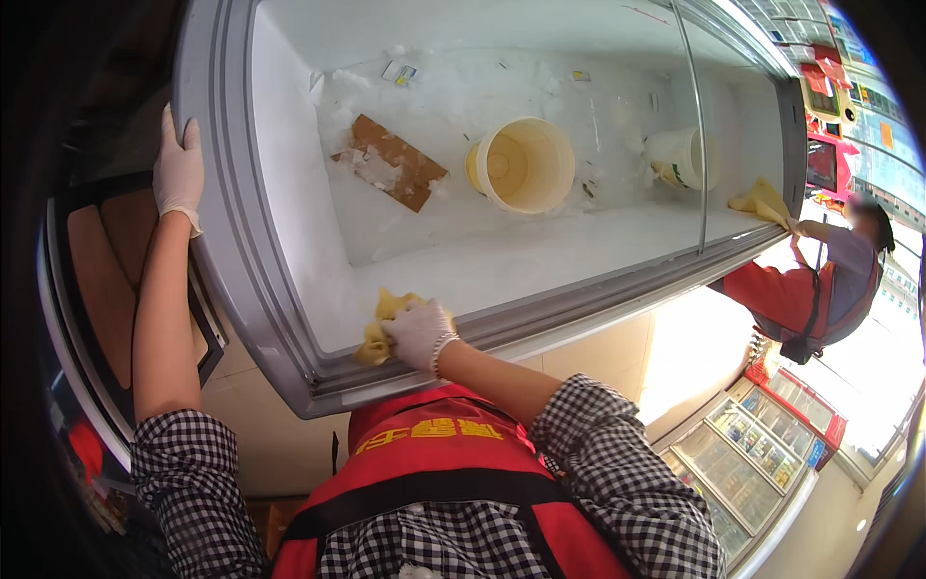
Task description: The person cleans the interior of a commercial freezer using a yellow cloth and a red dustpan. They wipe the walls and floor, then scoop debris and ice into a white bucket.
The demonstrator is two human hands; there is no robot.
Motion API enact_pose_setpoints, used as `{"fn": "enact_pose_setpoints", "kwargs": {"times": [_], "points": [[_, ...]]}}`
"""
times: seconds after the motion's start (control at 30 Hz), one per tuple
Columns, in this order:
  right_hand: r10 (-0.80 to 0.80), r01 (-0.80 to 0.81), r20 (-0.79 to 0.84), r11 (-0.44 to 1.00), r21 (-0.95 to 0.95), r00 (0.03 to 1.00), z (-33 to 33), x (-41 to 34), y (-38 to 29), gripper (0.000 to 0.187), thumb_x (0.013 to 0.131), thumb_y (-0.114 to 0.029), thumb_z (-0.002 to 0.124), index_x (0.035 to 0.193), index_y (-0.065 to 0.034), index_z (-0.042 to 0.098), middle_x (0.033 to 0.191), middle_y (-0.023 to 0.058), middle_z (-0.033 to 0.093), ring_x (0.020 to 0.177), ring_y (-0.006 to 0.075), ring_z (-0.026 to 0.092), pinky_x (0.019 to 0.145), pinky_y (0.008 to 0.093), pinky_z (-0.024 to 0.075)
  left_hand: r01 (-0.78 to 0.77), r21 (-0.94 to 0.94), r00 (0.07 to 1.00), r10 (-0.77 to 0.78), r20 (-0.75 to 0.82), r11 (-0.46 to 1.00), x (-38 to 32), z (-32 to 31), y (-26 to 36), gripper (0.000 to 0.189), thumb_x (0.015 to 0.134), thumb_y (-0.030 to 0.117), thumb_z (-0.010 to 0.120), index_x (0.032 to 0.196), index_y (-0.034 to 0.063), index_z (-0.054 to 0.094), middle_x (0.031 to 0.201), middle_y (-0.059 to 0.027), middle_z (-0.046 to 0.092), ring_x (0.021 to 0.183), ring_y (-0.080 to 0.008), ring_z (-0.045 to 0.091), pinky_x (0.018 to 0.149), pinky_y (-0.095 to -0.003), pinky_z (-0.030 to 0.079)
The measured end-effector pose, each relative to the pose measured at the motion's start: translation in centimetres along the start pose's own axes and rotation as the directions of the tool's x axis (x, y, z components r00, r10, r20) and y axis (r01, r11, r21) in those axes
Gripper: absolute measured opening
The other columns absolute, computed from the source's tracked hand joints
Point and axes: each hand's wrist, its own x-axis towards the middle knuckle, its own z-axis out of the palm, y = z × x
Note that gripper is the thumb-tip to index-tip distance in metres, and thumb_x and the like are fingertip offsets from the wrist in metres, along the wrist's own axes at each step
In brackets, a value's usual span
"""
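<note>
My right hand (420, 334), in a white glove, is shut on a crumpled yellow cloth (376, 346) at the near left inner corner of a chest freezer. The cloth lies against the freezer's grey rim (246, 239) and upper inner wall. At far left, my gloved left hand (179, 172) rests against the outer side of the rim with its visible fingers apart. White frost coats the freezer floor, where a piece of brown cardboard (394, 159) lies under some ice. A cream plastic bucket (532, 166) is tipped toward me, with yellowish liquid or residue at its bottom.
A second white bucket (676, 155) lies farther right, behind a glass lid's edge (696, 108). A co-worker (832, 275) in a red apron holds another yellow cloth (763, 203) at the far end. A glass-topped display freezer (752, 449) stands at lower right.
</note>
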Motion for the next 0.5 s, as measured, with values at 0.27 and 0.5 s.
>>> {"fn": "enact_pose_setpoints", "kwargs": {"times": [0.27,0.5], "points": [[0.503,-0.465,0.032,0.820,-0.333,0.864,-7.1,-16.6,25.5,0.028,0.086,-0.028,0.057,0.113,-0.0295,0.061,0.113,-0.0039,0.061,0.114,0.0220,0.053,0.089,0.0418,0.0441,0.004,0.047,0.999,-0.003,-0.038,0.999,0.7,-0.7,-1.1,0.060,0.097,0.050,0.036,0.149,0.0223,0.026,0.133,-0.0158,0.054,0.119,-0.0356,0.053,0.101,-0.0417,0.041],[0.710,-0.690,-0.060,0.656,-0.308,0.702,-11.4,-22.3,33.8,0.046,0.082,-0.016,0.063,0.127,-0.0229,0.056,0.121,0.0081,0.058,0.111,0.0296,0.055,0.090,0.0392,0.0483,-0.031,0.061,0.998,0.034,-0.048,0.998,0.3,-1.4,0.4,0.058,0.097,0.047,0.037,0.149,0.0229,0.027,0.134,-0.0173,0.053,0.120,-0.0364,0.052,0.102,-0.0413,0.040]]}}
